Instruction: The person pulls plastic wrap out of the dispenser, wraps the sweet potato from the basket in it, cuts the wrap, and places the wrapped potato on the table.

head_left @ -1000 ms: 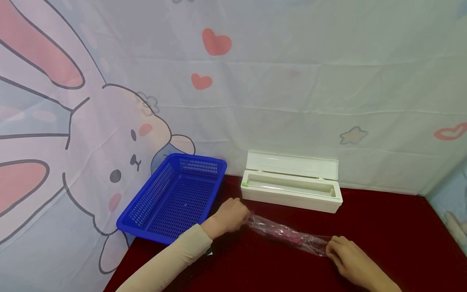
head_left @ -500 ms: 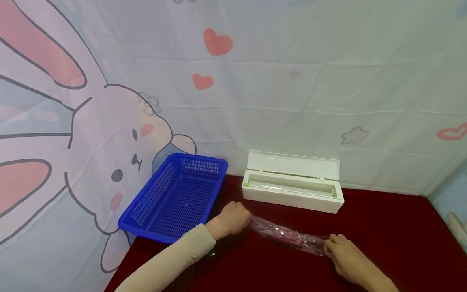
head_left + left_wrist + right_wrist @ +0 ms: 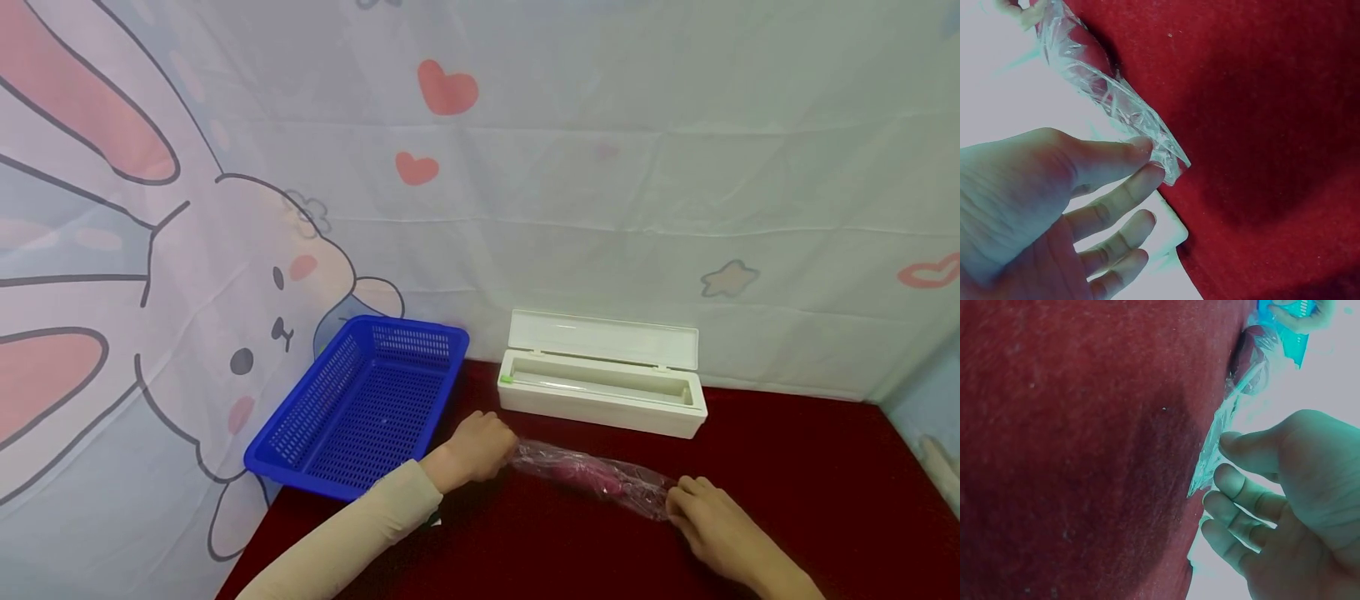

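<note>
Clear plastic wrap [image 3: 641, 493] encloses a pink object [image 3: 588, 475], whose kind I cannot tell through the film. My left hand [image 3: 483, 446] pinches the film's left end; in the left wrist view that film end [image 3: 1138, 119] sits between thumb and index fingertip, the other fingers loosely bent. At the opposite end, my right hand [image 3: 705, 521] pinches the film with thumb and index finger. The right wrist view has this hand [image 3: 1291, 494] holding the narrow film tail [image 3: 1213, 440]. The wrapped bundle spans between both hands, just over the dark red cloth.
A white wrap dispenser box [image 3: 600, 414] stands behind the bundle, its lid [image 3: 603, 337] raised and a green piece [image 3: 506, 379] at its left. A blue perforated basket [image 3: 258, 458] is at the left. The red-covered table [image 3: 810, 467] meets a printed curtain [image 3: 585, 233] behind.
The pink object inside the film has turned and shows a broader side. Both hands keep their pinch, the right shifting slightly left.
</note>
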A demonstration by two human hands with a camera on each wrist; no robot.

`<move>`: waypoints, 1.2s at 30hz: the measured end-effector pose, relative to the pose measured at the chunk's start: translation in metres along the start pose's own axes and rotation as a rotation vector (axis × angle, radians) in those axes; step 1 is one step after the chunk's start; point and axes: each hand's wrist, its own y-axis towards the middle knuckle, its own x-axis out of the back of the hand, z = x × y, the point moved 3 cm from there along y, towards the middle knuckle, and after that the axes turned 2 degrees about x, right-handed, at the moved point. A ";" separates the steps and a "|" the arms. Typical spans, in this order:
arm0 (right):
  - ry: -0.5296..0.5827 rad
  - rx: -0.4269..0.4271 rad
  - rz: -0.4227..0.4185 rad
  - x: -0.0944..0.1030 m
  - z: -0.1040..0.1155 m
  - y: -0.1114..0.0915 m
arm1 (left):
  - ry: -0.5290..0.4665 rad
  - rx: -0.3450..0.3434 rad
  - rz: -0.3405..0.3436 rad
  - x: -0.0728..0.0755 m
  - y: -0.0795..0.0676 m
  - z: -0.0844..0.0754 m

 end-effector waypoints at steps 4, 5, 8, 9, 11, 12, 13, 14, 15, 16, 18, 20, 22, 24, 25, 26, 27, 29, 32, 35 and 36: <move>0.006 -0.006 -0.027 0.004 0.000 -0.001 | 0.010 0.003 0.000 0.004 -0.002 -0.002; 0.005 -0.009 -0.035 0.006 0.000 -0.001 | 0.017 0.002 -0.003 0.005 -0.002 -0.002; -0.011 -0.035 -0.054 0.009 -0.001 -0.002 | 0.032 0.004 -0.013 0.007 -0.002 -0.003; -0.018 -0.050 -0.056 0.011 -0.002 -0.002 | 0.039 0.004 -0.016 0.007 -0.003 -0.003; -0.027 -0.070 -0.058 0.013 -0.003 -0.003 | 0.048 0.011 -0.017 0.009 -0.003 -0.002; -0.032 -0.075 -0.065 0.014 -0.004 -0.003 | 0.049 0.017 -0.013 0.009 -0.003 -0.002; -0.037 -0.076 -0.076 0.016 -0.004 -0.004 | 0.051 0.022 -0.008 0.010 -0.003 -0.001; -0.041 -0.071 -0.091 0.017 -0.004 -0.004 | 0.050 0.027 -0.003 0.010 -0.003 -0.001; -0.044 -0.063 -0.110 0.019 -0.004 -0.004 | 0.051 0.033 0.002 0.011 -0.003 -0.001; -0.049 -0.054 -0.130 0.021 -0.004 -0.004 | 0.049 0.041 0.005 0.012 -0.003 -0.001; -0.059 -0.038 -0.163 0.026 -0.003 -0.002 | 0.057 0.049 -0.007 0.015 -0.003 -0.002; -0.064 -0.037 -0.178 0.030 -0.001 0.000 | 0.072 0.051 -0.035 0.020 -0.004 -0.003; -0.063 -0.056 -0.169 0.033 0.001 0.003 | 0.090 0.053 -0.062 0.024 -0.005 -0.004; -0.059 -0.073 -0.159 0.036 0.004 0.007 | 0.101 0.052 -0.082 0.029 -0.005 -0.005; -0.057 -0.078 -0.156 0.037 0.004 0.008 | 0.097 0.053 -0.086 0.031 -0.005 -0.006; -0.060 -0.082 -0.156 0.037 0.005 0.010 | 0.093 0.053 -0.088 0.034 -0.005 -0.007; -0.058 -0.081 -0.158 0.038 0.006 0.011 | 0.084 0.053 -0.090 0.036 -0.005 -0.007; -0.057 -0.065 -0.176 0.038 0.008 0.015 | 0.060 0.048 -0.098 0.040 -0.004 -0.009; -0.054 -0.036 -0.200 0.038 0.012 0.020 | 0.026 0.034 -0.101 0.044 -0.001 -0.014; -0.043 0.005 -0.228 0.036 0.017 0.026 | -0.010 0.020 -0.102 0.044 0.003 -0.020; -0.038 0.016 -0.234 0.034 0.019 0.029 | -0.013 0.015 -0.105 0.044 0.005 -0.022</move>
